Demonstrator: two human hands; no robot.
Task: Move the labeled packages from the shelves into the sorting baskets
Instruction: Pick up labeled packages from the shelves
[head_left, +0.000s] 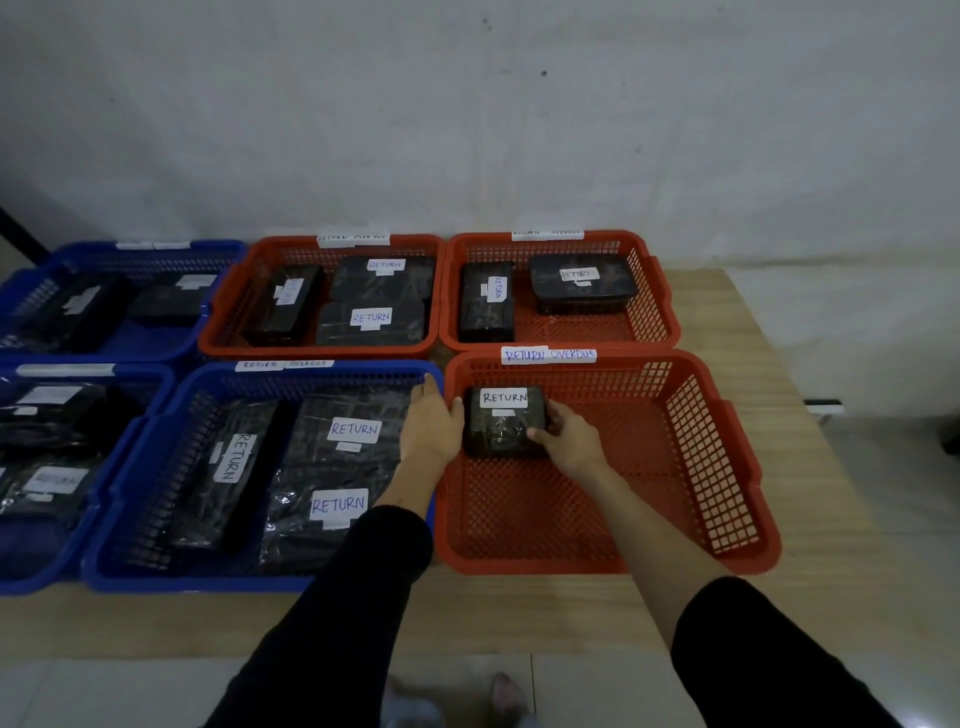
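The right hand (569, 436) is curling its fingers round the right edge of a small black package (503, 422), while the left hand (432, 423) is pressing flat, with straight fingers, against the package's left side, seemingly to steady it as it settles. The package, with its white RETURN label (504, 398) facing up for reading, is lying on the floor of the near red basket (727, 467) at centre right of the frame, in that basket's upper left corner, probably to leave room for more. A strip reading RETURN OVERDUE (548, 355) is marking the basket's far rim. To the left, the near blue basket (130, 519) is holding several labelled packages, and further baskets are sitting across the upper part of the wooden table (810, 467).
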